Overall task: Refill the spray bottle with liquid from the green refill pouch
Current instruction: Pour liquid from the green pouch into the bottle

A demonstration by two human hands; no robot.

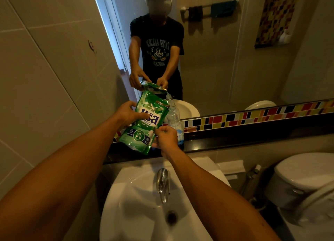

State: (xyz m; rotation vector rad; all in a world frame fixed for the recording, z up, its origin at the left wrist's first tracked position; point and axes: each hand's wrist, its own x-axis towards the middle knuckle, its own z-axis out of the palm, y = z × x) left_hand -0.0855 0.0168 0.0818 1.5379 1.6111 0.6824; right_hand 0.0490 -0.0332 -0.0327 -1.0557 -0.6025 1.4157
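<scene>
The green refill pouch (144, 125) is held tilted over the dark ledge, its top corner leaning right toward the clear bottle (174, 121). My left hand (126, 114) grips the pouch's left side near the top. My right hand (166, 137) pinches the pouch's lower right edge. The bottle stands upright on the ledge against the mirror, just right of the pouch, with no spray head on its neck. The mirror shows the pouch corner right above the bottle's open mouth. The bottle's lower part is partly hidden behind my right hand.
A white sink (144, 213) with a chrome tap (162, 183) lies below the black ledge (235, 139). A toilet (303, 175) stands at the right. A large mirror (226, 60) with a coloured tile strip (253, 116) backs the ledge. A tiled wall is on the left.
</scene>
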